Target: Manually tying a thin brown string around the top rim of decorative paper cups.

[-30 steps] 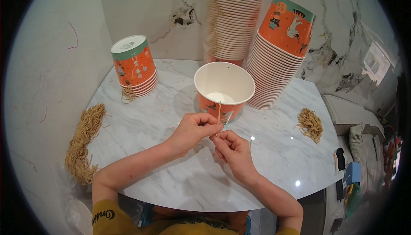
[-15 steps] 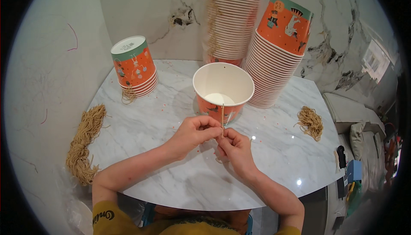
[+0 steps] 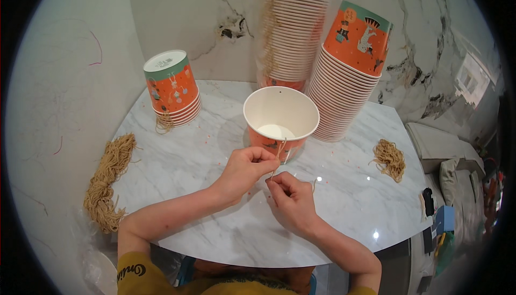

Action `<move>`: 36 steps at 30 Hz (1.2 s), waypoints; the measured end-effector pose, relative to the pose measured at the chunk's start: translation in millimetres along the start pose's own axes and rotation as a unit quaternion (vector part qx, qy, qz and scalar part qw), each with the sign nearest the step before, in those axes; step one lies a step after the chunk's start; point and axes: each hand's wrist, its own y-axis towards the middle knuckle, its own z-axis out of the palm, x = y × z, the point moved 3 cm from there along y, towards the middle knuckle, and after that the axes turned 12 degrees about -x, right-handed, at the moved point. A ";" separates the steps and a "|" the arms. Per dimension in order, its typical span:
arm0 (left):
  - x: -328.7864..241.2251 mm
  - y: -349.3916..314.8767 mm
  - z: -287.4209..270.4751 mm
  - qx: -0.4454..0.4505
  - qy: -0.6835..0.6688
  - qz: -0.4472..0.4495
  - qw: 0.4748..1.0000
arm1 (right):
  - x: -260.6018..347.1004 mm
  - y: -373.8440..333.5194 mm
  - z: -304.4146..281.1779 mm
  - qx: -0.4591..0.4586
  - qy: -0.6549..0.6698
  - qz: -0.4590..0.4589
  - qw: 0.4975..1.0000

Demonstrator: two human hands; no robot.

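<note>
An orange paper bucket (image 3: 279, 107) with a white inside stands upright, its mouth up, just beyond my hands. A thin tan string (image 3: 279, 152) hangs at the near side of its rim; whether it passes through a hole there is too small to tell. My left hand (image 3: 246, 174) pinches this string between thumb and forefinger, close against the bucket's front. Lower and to the right, my right hand (image 3: 293, 202) pinches the string too, with a short length showing between both hands. A loose end sticks out beside the right hand's knuckles.
A short stack of upturned buckets (image 3: 173, 88) stands at the far left. Taller stacks rise behind, one in clear plastic (image 3: 295, 31), one bare (image 3: 344, 90). Tan string bundles lie at the left edge (image 3: 110, 182) and right (image 3: 389, 159) of the marble table (image 3: 215, 236).
My right hand has drawn down and slightly toward me, away from the left, so string now shows between them. My left hand keeps its pinch near the bucket.
</note>
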 end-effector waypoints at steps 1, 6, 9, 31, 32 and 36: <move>-0.4 1.7 0.5 -0.004 0.001 -0.008 1.000 | 5.2 -1.8 0.0 -0.011 -0.059 -0.061 0.996; -17.4 5.2 6.2 -0.014 0.013 -0.025 0.999 | 13.4 -5.7 0.7 -0.032 -0.165 -0.240 0.956; -17.2 13.1 6.2 -0.020 0.021 -0.033 0.999 | 16.6 -12.2 4.4 -0.018 -0.263 -0.326 0.908; -27.5 19.2 7.0 -0.049 -0.066 -0.144 0.986 | 13.8 -24.3 13.5 0.010 -0.329 -0.450 0.830; -27.1 20.7 4.8 -0.048 -0.066 -0.144 0.986 | 15.0 -24.5 13.6 0.010 -0.329 -0.450 0.830; -25.4 21.2 -1.9 -0.014 -0.029 -0.122 0.992 | 18.1 -21.7 12.0 -0.001 -0.324 -0.447 0.833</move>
